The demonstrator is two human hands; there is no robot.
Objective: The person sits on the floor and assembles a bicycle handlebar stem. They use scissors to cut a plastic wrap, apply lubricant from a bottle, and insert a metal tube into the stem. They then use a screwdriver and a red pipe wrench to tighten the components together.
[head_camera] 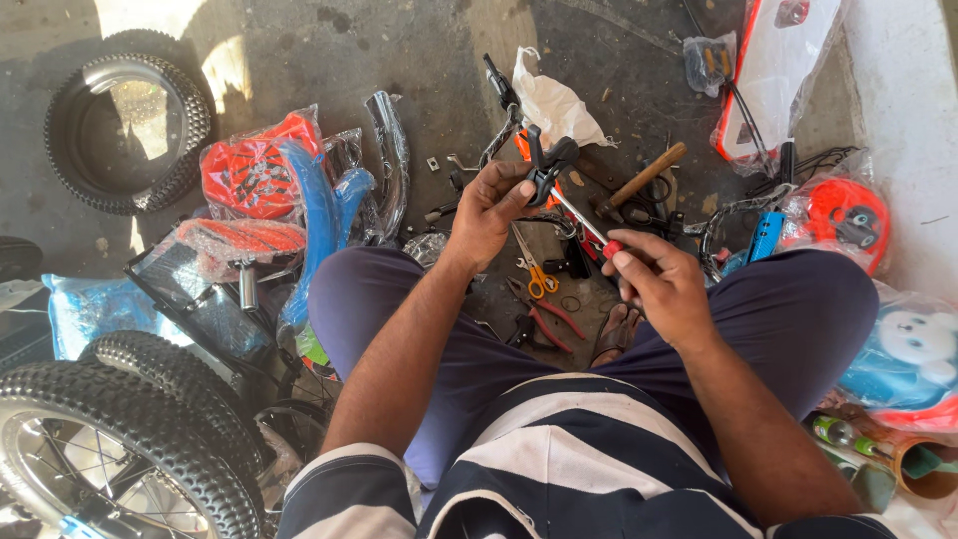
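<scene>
My left hand (489, 205) grips a black brake lever clamp (544, 165) on a handlebar part, held up over the floor between my knees. My right hand (664, 289) is closed on the red handle of a screwdriver (589, 228), whose metal shaft runs up-left with its tip at the clamp. Below the hands lie orange-handled scissors (539, 274) and red-handled pliers (549, 319) on the ground.
Small knobby bicycle wheels (110, 439) sit at lower left, a loose tyre (125, 130) at upper left. Plastic-wrapped orange and blue bike parts (289, 190) lie left. A hammer (644, 180), white cloth (554, 105), wrapped white panel (778, 70) and toy parts (848, 215) lie right.
</scene>
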